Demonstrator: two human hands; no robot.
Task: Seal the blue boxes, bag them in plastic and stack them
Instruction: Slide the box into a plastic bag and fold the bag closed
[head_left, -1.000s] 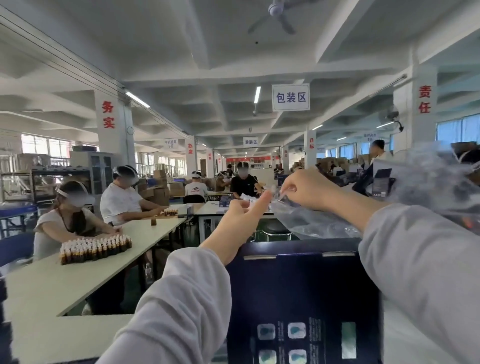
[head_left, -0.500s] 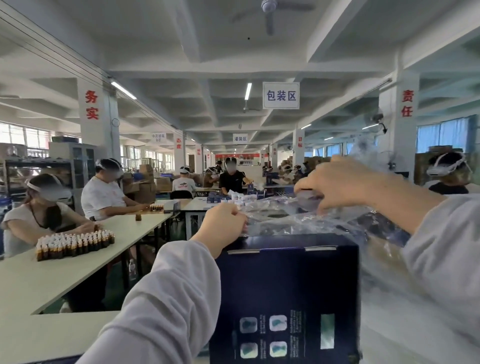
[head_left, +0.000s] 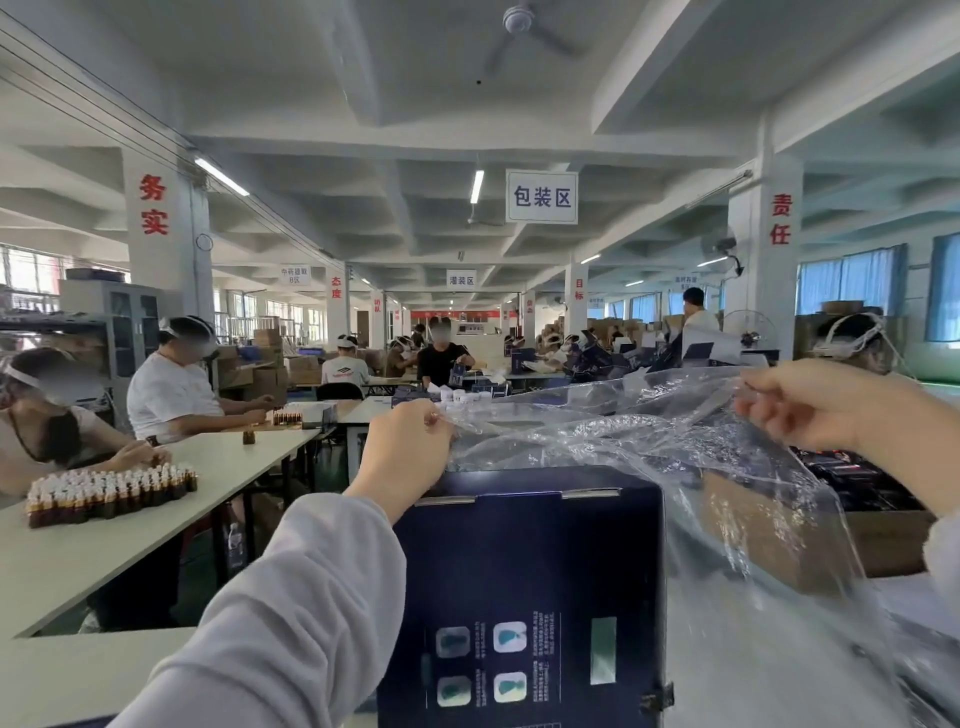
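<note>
Left hand (head_left: 402, 452): fingers curled, pinching one edge of the clear plastic bag (head_left: 649, 436), just above the box's top left corner.
Right hand (head_left: 810, 405): pinching the bag's opposite edge, well apart from the left hand, the film stretched between them.
Blue box (head_left: 530, 571): stood upright between both arms, below the stretched bag.
Left side: small brown bottles (head_left: 109, 493) stood in rows on a white table (head_left: 218, 483).

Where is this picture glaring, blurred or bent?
Head view: white glints streak the bag, hazing the carton behind it; head view, the lower right corner smears; head view, the beams bow toward the edges; the box, left hand and right hand look fairly sharp.
</note>
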